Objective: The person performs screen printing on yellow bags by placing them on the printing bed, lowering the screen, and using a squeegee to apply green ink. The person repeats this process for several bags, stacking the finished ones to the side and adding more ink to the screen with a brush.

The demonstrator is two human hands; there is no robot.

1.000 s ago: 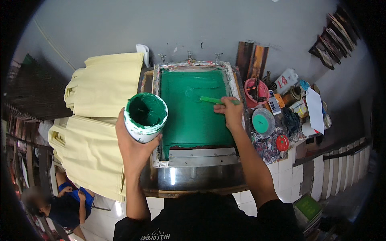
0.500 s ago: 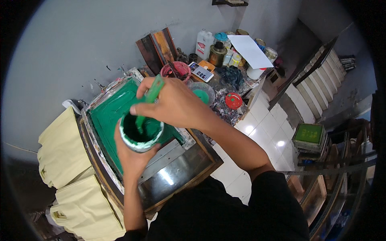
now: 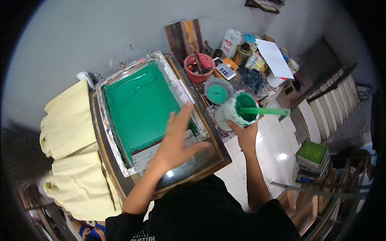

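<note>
My right hand (image 3: 245, 136) grips a white tub (image 3: 226, 114) smeared with green ink, tilted at the work table's right edge. A green plastic spatula (image 3: 265, 111) rests in the tub's mouth, its handle sticking out to the right. My left hand (image 3: 173, 142) is open, holding nothing, fingers spread above the near right part of a screen-printing frame (image 3: 110, 138). Thick green ink (image 3: 138, 106) covers most of the mesh inside that frame. Clamps hold the frame's far side.
Pale yellow fabric pieces (image 3: 70, 120) lie left of the frame. On the side table stand a red bucket (image 3: 201, 76), a bowl of green ink (image 3: 217, 93), a phone (image 3: 224, 69), a dark cloth (image 3: 250, 79) and several containers. Stairs (image 3: 333, 100) rise at the right. Part of another person (image 3: 90, 232) shows lower left.
The tub has moved right, off the frame, passing from my left hand to my right. My right hand has let go of the spatula, which now leans in the tub. My left hand is empty.
</note>
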